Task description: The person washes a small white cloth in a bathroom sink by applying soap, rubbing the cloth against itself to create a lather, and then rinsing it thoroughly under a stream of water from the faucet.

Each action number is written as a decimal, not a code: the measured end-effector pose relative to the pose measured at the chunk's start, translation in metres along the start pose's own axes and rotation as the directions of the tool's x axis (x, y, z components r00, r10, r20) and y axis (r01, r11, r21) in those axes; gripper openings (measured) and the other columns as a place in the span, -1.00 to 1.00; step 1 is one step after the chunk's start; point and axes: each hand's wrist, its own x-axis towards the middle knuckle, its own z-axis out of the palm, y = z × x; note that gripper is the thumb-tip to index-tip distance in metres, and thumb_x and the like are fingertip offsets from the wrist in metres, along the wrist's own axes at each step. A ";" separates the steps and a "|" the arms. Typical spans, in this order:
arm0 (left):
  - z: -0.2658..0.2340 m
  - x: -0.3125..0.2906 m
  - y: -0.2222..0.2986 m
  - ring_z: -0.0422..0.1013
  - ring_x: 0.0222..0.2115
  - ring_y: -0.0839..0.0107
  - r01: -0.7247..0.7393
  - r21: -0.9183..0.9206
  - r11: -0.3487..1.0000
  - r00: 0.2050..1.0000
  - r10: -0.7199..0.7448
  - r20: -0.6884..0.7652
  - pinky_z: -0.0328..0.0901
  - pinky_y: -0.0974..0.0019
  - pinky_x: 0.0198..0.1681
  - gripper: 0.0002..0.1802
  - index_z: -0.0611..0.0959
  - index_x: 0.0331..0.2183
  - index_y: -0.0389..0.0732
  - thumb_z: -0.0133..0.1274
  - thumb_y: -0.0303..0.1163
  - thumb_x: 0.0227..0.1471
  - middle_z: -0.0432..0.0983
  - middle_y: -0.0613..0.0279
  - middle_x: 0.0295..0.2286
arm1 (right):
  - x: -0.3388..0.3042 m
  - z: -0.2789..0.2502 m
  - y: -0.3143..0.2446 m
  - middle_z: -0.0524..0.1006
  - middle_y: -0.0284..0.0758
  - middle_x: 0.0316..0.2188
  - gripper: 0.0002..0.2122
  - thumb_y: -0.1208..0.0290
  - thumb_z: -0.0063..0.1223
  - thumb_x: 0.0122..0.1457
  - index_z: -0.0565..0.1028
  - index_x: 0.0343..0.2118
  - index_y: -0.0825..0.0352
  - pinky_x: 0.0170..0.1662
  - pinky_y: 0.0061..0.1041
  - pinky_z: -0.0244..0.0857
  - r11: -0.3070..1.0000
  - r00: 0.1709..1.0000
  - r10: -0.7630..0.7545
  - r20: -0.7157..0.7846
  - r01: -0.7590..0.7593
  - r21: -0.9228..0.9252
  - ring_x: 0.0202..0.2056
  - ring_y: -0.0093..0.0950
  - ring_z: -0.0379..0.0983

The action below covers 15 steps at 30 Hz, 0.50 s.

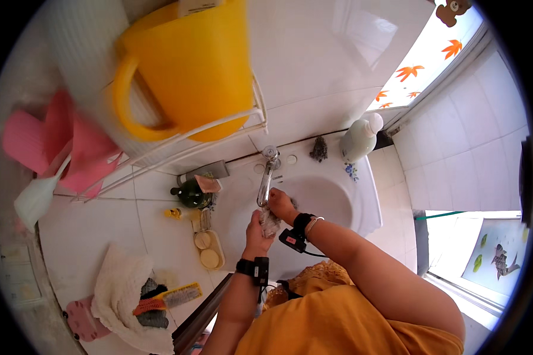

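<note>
My left hand [257,238] is closed around a crumpled greyish-white cloth [270,225] over the white sink [328,190]. Just above it, my right hand [281,204] is curled at the cloth's upper end, right beside the tap's spout. The chrome tap [267,177] reaches down from the back of the sink, its mouth close to both hands. My fingers cover part of the cloth, and I cannot make out whether water runs. Both wrists wear black bands with small boxes and cables.
A white pump bottle [359,138] and a dark scrubber [318,149] stand at the sink's back. On the left are a dark green bottle [190,193], a soap dish [209,251] and a white towel [117,296] with a brush [170,299]. A yellow pitcher [186,65] sits on a wire rack.
</note>
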 end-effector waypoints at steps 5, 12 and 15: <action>-0.006 -0.032 0.021 0.34 -0.20 0.32 -0.097 -0.056 0.994 0.983 0.104 0.148 0.27 0.28 -0.16 -0.52 0.37 -0.17 -0.23 -0.22 -0.03 0.03 0.39 0.20 -0.24 | -0.033 -0.033 -0.025 0.45 -0.19 -0.47 -0.82 0.32 0.02 -0.05 0.41 -0.44 0.32 -0.38 -0.40 0.25 0.900 0.930 -0.366 0.036 0.364 -0.239 -0.49 -0.30 0.38; 0.002 -0.064 0.019 0.36 -0.28 0.43 -0.150 0.198 0.969 0.967 0.102 0.234 0.27 0.38 -0.17 -0.60 0.38 -0.19 -0.28 -0.15 -0.16 0.04 0.41 0.21 -0.32 | -0.069 -0.053 -0.052 0.46 -0.27 -0.51 -0.69 0.33 0.17 -0.14 0.44 -0.37 0.43 -0.32 -0.55 0.27 0.983 0.918 -0.180 0.353 0.185 0.021 -0.44 -0.49 0.40; 0.010 -0.077 0.019 0.37 -0.29 0.43 -0.234 0.338 0.912 0.948 0.137 0.286 0.29 0.41 -0.19 -0.68 0.38 -0.21 -0.29 -0.12 -0.29 0.03 0.41 0.23 -0.32 | -0.083 -0.060 -0.071 0.45 -0.30 -0.55 -0.75 0.37 0.12 -0.11 0.44 -0.41 0.44 -0.34 -0.55 0.27 0.974 0.910 -0.209 0.358 0.226 -0.007 -0.46 -0.51 0.39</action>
